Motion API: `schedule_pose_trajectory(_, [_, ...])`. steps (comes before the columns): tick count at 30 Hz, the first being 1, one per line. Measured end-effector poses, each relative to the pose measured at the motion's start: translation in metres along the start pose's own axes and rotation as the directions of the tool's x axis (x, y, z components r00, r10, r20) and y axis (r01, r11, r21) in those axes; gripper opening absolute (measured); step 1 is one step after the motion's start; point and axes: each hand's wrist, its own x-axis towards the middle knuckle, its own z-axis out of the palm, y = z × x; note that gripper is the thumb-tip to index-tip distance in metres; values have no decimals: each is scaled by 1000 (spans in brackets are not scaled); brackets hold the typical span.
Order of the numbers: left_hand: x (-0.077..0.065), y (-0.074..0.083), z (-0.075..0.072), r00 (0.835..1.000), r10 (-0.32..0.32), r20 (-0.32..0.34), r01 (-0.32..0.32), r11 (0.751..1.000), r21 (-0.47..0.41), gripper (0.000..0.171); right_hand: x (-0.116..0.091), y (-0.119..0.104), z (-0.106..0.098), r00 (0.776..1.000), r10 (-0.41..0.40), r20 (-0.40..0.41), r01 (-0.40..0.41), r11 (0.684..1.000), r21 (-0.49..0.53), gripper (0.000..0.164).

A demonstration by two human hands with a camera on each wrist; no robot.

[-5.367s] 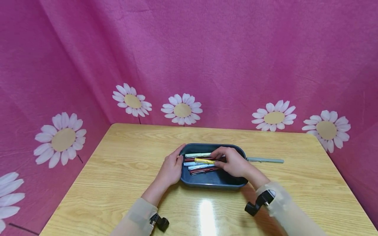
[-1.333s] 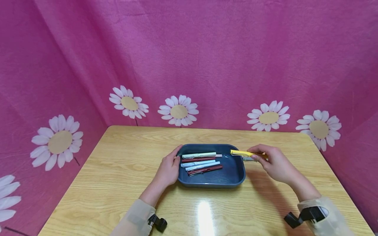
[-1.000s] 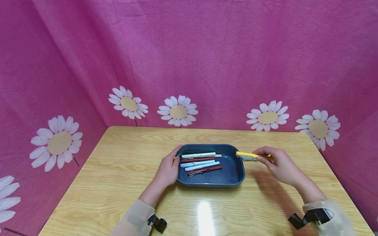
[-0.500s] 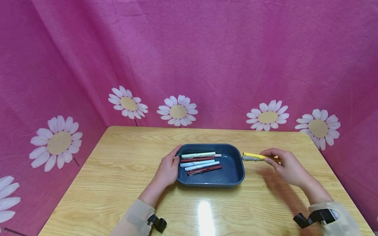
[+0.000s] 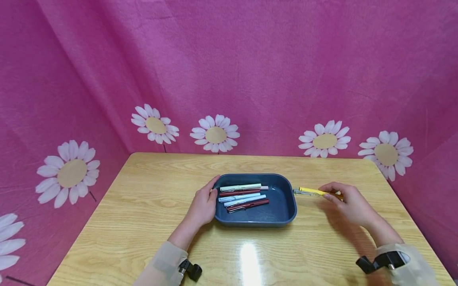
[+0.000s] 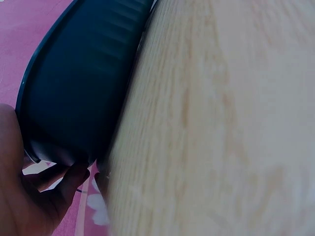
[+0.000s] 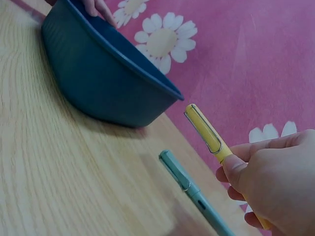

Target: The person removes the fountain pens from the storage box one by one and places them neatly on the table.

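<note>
My left hand (image 5: 203,205) grips the left end of a dark blue-grey tray (image 5: 277,204). In the left wrist view, its thumb and fingers close around the end of the tray. Inside the tray lie several pens: a pale green pen (image 5: 240,187), light blue pens (image 5: 245,201) and dark red pens (image 5: 250,205), with a pinkish pen end (image 5: 264,188) behind. To the tray's right, my right hand (image 5: 352,203) pinches a yellow pen (image 7: 204,128) by its barrel, clip end towards the tray. Below it, a grey-green pen (image 7: 189,184) lies on the table, mostly hidden in the head view.
The wooden table (image 5: 161,182) reaches back to a pink curtain (image 5: 250,79) with white flowers. A bright reflection (image 5: 249,262) shows on the tabletop in front of the tray. Cameras (image 5: 384,260) are strapped to both wrists.
My right hand has taken the yellow pen out of the tray and carried it right, then lowered it over the grey-green pen. My left hand stays on the tray.
</note>
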Motion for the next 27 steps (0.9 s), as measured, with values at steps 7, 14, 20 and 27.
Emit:
schedule_pose_trajectory(7, [0,1,-1,1000,7,-6,-7,1000,-1,50,-1,11,8,999,23,26,-23,1000,13,20])
schedule_pose_trajectory(14, [0,0,0,1000,-17,0,17,1000,-3,50,-1,19,15,1000,-5,6,5,1000,7,17])
schedule_pose_trajectory(20, [0,0,0,1000,-19,2,19,1000,-5,50,-3,24,21,999,22,39,-23,999,29,18])
schedule_pose_trajectory(27, [-1,0,0,1000,-28,4,28,1000,-2,50,-3,30,28,999,-36,-15,36,999,15,21])
